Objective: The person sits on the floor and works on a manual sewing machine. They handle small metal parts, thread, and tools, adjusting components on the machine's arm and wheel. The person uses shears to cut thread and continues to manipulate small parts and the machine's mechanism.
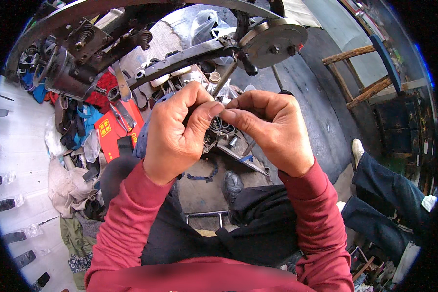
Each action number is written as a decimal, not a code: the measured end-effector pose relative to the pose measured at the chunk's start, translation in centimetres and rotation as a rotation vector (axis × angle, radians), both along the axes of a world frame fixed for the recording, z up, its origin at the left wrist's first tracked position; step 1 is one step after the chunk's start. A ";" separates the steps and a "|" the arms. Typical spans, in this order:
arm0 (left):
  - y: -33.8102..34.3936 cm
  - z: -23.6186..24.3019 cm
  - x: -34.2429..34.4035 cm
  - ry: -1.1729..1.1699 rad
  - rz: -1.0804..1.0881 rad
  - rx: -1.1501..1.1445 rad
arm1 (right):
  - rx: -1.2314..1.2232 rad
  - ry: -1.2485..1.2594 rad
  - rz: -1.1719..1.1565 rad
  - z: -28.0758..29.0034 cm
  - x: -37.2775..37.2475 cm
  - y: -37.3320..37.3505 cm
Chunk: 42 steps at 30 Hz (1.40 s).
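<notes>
Floor (321, 78) beneath hands (174, 134), fingertips (215, 109) close

Left of the left hand (180, 130) lie a flat red sheet with 1 yellow patch (110, 143) and, lower, a crumpled beige cloth (69, 187); a folded olive-green printed cloth (72, 241) is nearer the body. Far left of it spreads a white surface (24, 155) lined with dark strips. Beyond both hands sits a clear plastic bag (205, 28). Right of the right hand (277, 131) stand a rough brown wooden frame (368, 92) and another person's 2 dark-blue trouser legs (393, 182).
</notes>
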<state>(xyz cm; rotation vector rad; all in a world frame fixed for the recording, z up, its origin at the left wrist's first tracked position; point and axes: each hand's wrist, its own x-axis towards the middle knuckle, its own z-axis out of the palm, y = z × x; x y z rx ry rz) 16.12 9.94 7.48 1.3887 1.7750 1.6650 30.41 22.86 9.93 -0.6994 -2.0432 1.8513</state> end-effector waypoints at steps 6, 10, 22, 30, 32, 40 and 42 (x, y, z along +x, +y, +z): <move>-0.3 -0.6 -0.1 -0.046 0.018 -0.015 | 0.061 0.042 -0.029 -0.6 -0.3 -0.3; -0.3 -0.5 -0.5 -0.028 0.003 -0.016 | 0.094 -0.055 -0.058 -0.7 -0.7 -0.6; 2.3 -1.2 -2.2 -0.208 0.050 -0.044 | -0.071 0.152 -0.230 -1.2 -1.8 0.1; 5.7 -1.6 -3.2 -0.637 -0.038 -0.052 | -0.044 0.165 -0.443 -2.3 -2.7 2.5; 5.3 -1.8 -2.8 -1.122 -0.162 0.058 | -0.015 0.193 -0.435 -2.5 -2.6 2.5; 3.9 -2.7 -1.7 -1.554 -0.286 0.134 | 0.593 0.154 -0.282 -3.9 -2.4 0.2; 3.7 -2.8 -1.8 -1.562 -0.307 0.135 | 0.688 0.188 -0.228 -4.2 -2.6 0.0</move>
